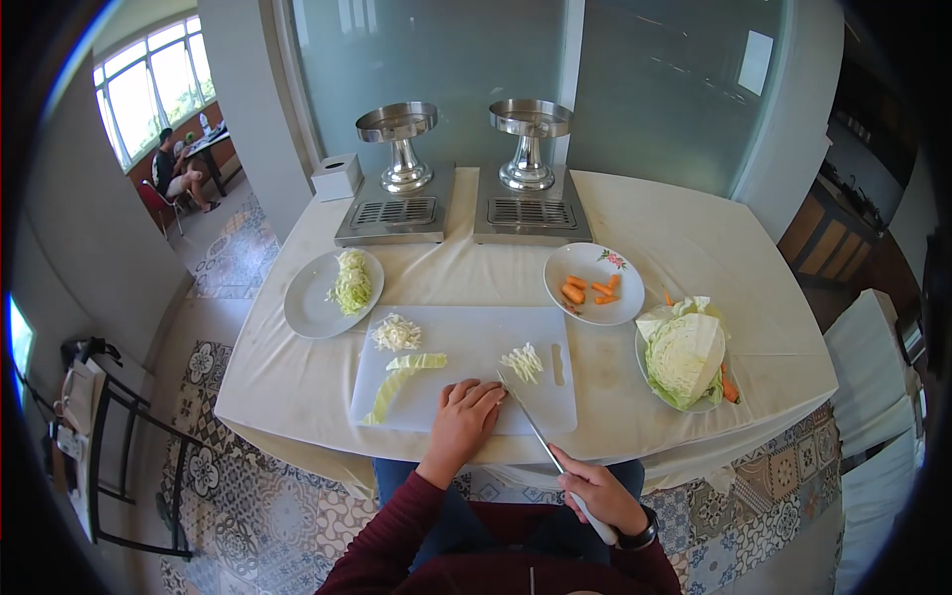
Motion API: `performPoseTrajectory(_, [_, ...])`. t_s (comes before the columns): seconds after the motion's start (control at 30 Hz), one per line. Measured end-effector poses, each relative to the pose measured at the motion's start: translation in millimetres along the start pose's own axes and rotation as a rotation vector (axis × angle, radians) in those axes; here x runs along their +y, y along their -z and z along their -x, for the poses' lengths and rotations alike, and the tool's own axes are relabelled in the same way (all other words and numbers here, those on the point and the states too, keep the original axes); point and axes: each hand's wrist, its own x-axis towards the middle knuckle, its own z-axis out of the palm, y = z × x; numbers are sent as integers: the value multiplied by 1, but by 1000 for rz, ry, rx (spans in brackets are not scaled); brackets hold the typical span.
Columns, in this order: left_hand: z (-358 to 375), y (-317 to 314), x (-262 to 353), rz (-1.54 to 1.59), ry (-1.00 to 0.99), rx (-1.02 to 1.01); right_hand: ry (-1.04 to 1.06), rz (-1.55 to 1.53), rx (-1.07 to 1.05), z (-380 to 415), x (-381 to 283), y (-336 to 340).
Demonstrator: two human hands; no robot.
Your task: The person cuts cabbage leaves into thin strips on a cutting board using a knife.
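Observation:
My right hand (pixel 600 489) is wrapped round the white handle of a kitchen knife (pixel 536 432), its blade slanting up and left over the white cutting board (pixel 466 327). At the blade's tip, my left hand (pixel 466 412) presses down on the board with fingers together and bent. A pale bit of cabbage shows at its fingertips; the rest is hidden beneath. Just beyond the blade lie thin cabbage shreds (pixel 522 363). Left of my left hand are cut cabbage strips (pixel 405 377), with a heap of shredded cabbage (pixel 397 333) behind them.
A plate (pixel 304 295) with chopped cabbage stands back left, a flowered plate (pixel 620 309) with carrot pieces back right. At right, a large cabbage (pixel 684 355) sits on another plate beside a carrot (pixel 730 388). Two metal stands (pixel 407 178) and a tissue box (pixel 337 178) line the back.

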Motion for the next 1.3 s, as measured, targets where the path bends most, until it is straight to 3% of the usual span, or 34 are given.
performPoseTrajectory(0.63, [0, 1, 0, -19, -14, -3, 109, -31, -7, -14, -1, -2])
performPoseTrajectory(1.03, [-1, 2, 2, -16, 1, 10, 237, 122, 68, -24, 16, -10])
performPoseTrajectory(1.3, [-1, 1, 1, -28, -4, 3, 150, 88, 28, -20, 6, -7])
